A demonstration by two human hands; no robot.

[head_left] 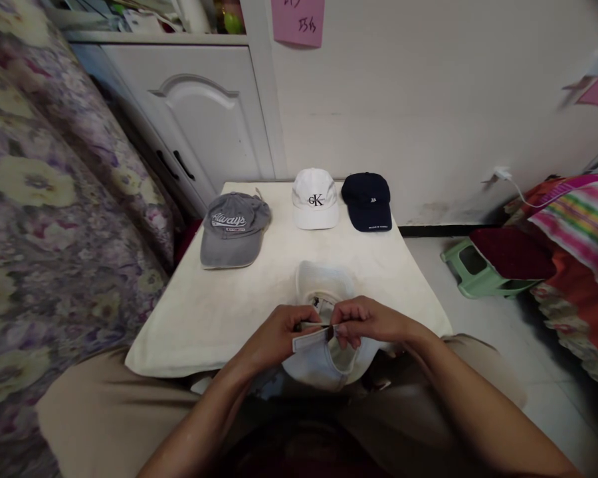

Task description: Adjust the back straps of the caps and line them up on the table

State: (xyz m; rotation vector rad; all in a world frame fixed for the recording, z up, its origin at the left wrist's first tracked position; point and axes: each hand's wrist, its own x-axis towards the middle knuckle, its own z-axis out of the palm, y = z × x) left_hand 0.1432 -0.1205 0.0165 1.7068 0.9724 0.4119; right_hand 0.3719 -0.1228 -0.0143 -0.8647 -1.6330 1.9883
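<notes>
A pale blue baseball cap lies tipped at the table's near edge, its brim away from me and its back strap opening facing me. My left hand is closed on the cap's back strap from the left. My right hand pinches the strap's other end, close to a small dark buckle or fastener between the fingertips. How far the strap is threaded I cannot tell. Farther back sit a grey cap with "Always" lettering, a white cap with a CK logo and a navy cap.
A cream cloth covers the table. Behind it stand a white cabinet and the wall. A floral curtain hangs at left. To the right are a green stool with a dark red top and a bed with striped cloth.
</notes>
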